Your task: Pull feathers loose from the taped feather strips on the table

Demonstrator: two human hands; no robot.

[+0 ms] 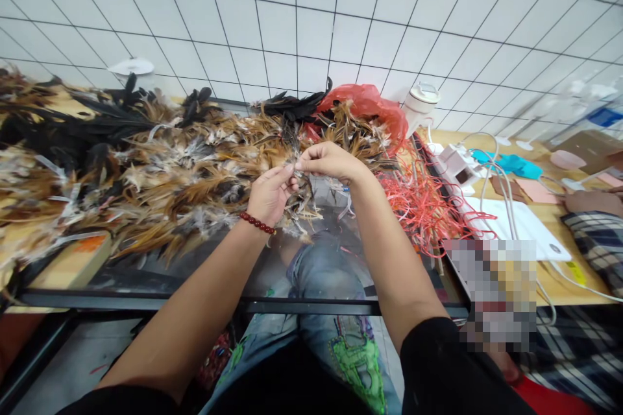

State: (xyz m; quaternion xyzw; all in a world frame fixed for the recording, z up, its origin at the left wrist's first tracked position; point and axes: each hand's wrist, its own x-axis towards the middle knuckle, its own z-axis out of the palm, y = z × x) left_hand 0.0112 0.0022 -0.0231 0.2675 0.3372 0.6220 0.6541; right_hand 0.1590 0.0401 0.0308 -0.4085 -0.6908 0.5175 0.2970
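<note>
My left hand [270,194], with a dark red bead bracelet [256,223] at the wrist, is closed in a pinch. Its fingertips meet those of my right hand [331,162], which is also pinched. Whatever small thing lies between the fingertips is too small to make out. Both hands are over the front of a big heap of brown and white feathers [185,168]. Dark feathers [291,133] stand just behind the fingertips. A tangle of red strips [418,207] lies to the right of my right forearm.
Behind the feathers are a red plastic bag [367,104] and a white lidded container [421,100]. A dark table edge [311,307] runs before me. To the right lie white cables, a blue cloth [511,163] and a white flat panel [525,227]. Another person's checked sleeve [596,237] is beyond.
</note>
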